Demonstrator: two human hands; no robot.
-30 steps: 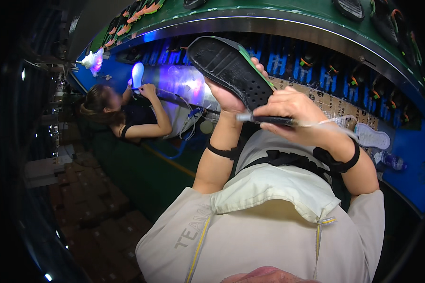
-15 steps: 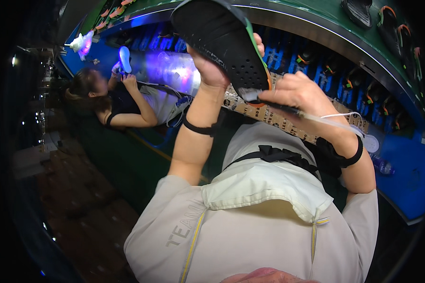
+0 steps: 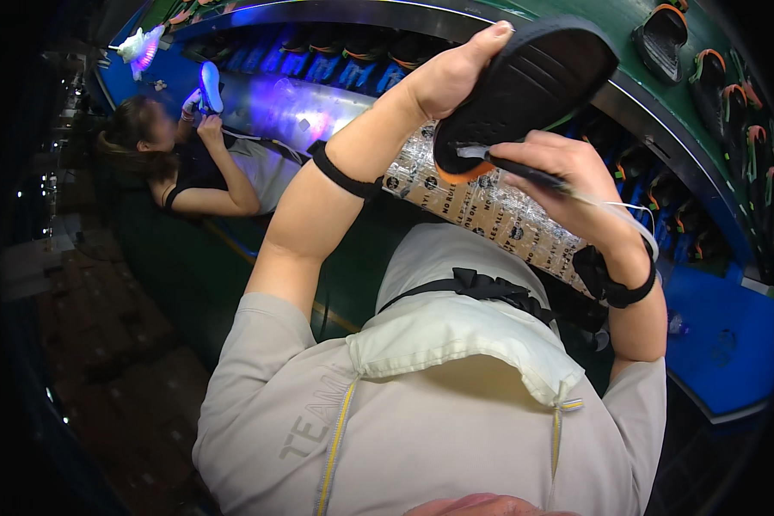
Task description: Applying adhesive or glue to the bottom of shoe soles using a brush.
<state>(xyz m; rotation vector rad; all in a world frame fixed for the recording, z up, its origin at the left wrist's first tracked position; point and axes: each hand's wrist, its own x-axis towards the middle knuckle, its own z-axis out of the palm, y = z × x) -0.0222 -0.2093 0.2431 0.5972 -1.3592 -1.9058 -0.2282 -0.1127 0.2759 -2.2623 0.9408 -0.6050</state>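
By the curled fingers of the right hand (image 3: 568, 168), one slim, black-handled tool with a pale tip (image 3: 531, 175) was gripped, the tip being held at the heel of one black, shoe-shaped piece with an orange heel edge (image 3: 533, 86). That piece was grasped by the left hand (image 3: 456, 79), whose thumb was laid at the rim while its other fingers were hidden. The piece was held up, tilted, above one brown, printed strip under glossy clear film (image 3: 503, 222); shallow cross grooves were seen in its dark face. A pale, flexible cord (image 3: 635, 225) was led from the tool past the right wrist. Two black bands (image 3: 344, 175) were worn, one on each forearm, over one softly creased, off-white cloth apron (image 3: 464, 353). Beyond, at least four dark, orange-trimmed shoes (image 3: 662, 41) were set on one green bench (image 3: 715, 27). Leftward, one glowing blue, sole-shaped piece (image 3: 210, 86) was held by another person (image 3: 225, 163).
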